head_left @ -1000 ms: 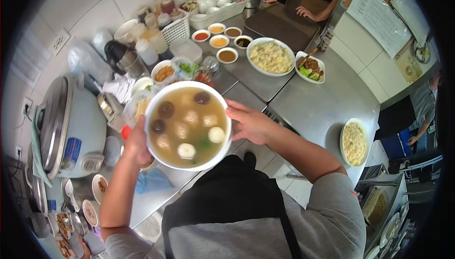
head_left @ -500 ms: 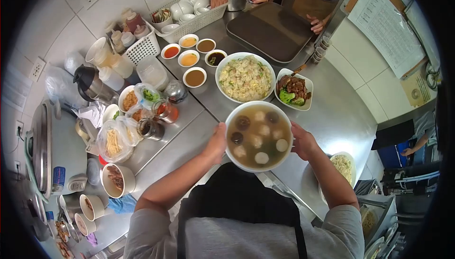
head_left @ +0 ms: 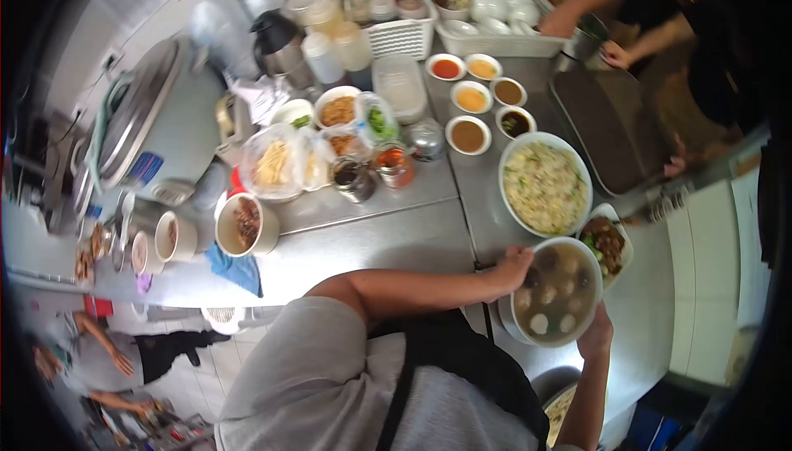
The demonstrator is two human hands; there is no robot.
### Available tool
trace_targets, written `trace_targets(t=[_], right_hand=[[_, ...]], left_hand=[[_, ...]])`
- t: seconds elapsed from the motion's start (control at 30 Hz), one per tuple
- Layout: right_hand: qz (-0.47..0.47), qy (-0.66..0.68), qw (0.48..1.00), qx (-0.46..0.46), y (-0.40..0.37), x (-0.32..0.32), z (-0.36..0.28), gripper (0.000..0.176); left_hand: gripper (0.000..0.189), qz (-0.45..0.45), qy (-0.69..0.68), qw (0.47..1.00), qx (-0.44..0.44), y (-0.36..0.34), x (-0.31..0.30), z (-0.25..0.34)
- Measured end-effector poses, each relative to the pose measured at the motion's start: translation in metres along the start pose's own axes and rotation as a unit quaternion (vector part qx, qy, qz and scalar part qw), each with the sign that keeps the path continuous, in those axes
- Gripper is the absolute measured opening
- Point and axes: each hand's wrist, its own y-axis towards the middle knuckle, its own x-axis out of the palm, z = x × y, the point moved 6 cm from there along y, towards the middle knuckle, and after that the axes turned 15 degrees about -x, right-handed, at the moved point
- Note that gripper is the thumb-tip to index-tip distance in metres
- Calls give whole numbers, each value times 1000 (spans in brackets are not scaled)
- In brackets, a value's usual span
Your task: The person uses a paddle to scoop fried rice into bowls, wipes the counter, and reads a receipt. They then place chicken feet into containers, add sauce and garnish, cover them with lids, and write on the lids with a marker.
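Observation:
Both my hands hold a white bowl of soup (head_left: 554, 292) with pale balls, white round slices and dark mushrooms in clear broth. My left hand (head_left: 513, 274) grips the rim on the left, and my right hand (head_left: 596, 334) is closed at the lower right side. Just beyond the soup stands a big bowl of fried rice (head_left: 544, 183). To its right, a smaller dish of meat and broccoli (head_left: 606, 246) sits partly behind the soup bowl. Several small sauce dishes (head_left: 471, 98) stand past the rice.
A dark tray (head_left: 610, 129) lies at the far right, near co-workers' hands (head_left: 617, 55). On the left are topping bowls (head_left: 338, 110), jars (head_left: 394, 165), paper tubs (head_left: 247, 224), a blue cloth (head_left: 235, 269) and a large steel pot (head_left: 165, 121). Another person (head_left: 107, 352) stands at lower left.
My view has swung to the left, so the counter items appear further right. The soup bowl stays in both my hands. A person at lower left has come into view.

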Motion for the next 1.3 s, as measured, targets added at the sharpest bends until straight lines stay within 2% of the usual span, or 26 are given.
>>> trace_targets(t=[0.03,0.1,0.17,0.2,0.23,0.27,0.3,0.37,0.4,0.43,0.47,0.5,0.57,0.63,0.67,0.77,0.83,0.93,0.97,1.0,1.03,1.07,1.13,1.17,1.23,1.3], right_hand=[[52,137,987,60,0,4,3,34],[-65,-83,994,-32,4,10,-8,38],[-104,-147,982,-63,8,9,-7,41],[-85,-107,990,-43,10,4,-4,39],[-112,-286,947,-90,10,10,-12,37],[-121,-458,871,-130,9,16,-21,35],[-119,-455,871,-140,6,24,-25,35],[-116,-447,872,-162,2,41,-33,35],[-201,-580,774,-155,4,34,-32,40],[-153,-397,900,-92,7,15,-25,42],[-97,-192,976,-21,7,-2,-14,45],[-34,23,998,53,5,-17,-3,48],[80,-74,993,35,6,-68,-9,54],[157,-173,971,-45,2,-73,-43,51],[132,-170,973,-86,1,-57,-61,51],[11,-169,969,-182,8,29,-106,53],[89,-138,953,-255,10,133,-123,50],[-116,-298,908,-272,27,293,-116,37],[-142,-381,860,-308,20,366,-112,32],[-250,-277,879,-298,25,423,-93,29],[-300,-329,851,-278,27,472,-78,28],[-358,-314,818,-323,47,508,-48,26],[-413,-368,784,-282,75,577,11,23],[-389,-429,728,-367,91,605,42,22],[-422,-522,605,-429,112,644,107,20],[-472,-705,433,-304,103,668,135,20]], left_hand=[[55,-4,16,1000,4,5,0,2],[58,-26,40,999,-3,12,-5,6],[60,-66,58,996,-24,5,-12,20],[56,-67,118,991,12,-5,-19,32],[53,-114,193,973,53,-16,-26,48],[51,-161,266,946,93,-28,-37,67],[48,-206,335,910,132,-44,-49,81],[40,22,347,907,237,-101,-112,122],[39,83,335,912,221,-130,-149,139],[37,161,320,895,266,-144,-190,149],[36,131,196,960,153,-151,-236,146],[34,235,217,925,207,-156,-287,146],[28,333,283,887,151,-188,-367,137],[26,412,424,802,88,-201,-430,108],[25,411,437,798,54,-204,-445,96],[26,407,475,780,-5,-204,-469,56],[27,420,497,759,19,-193,-472,41],[26,455,511,729,12,-191,-462,37],[25,464,516,719,13,-191,-463,36],[24,456,515,726,15,-190,-467,34],[24,447,513,733,18,-188,-470,32],[23,438,512,739,21,-186,-473,31],[21,437,499,747,44,-187,-475,28],[20,438,493,750,56,-188,-475,28],[20,450,485,747,68,-188,-475,23],[19,462,474,745,80,-188,-475,21]])
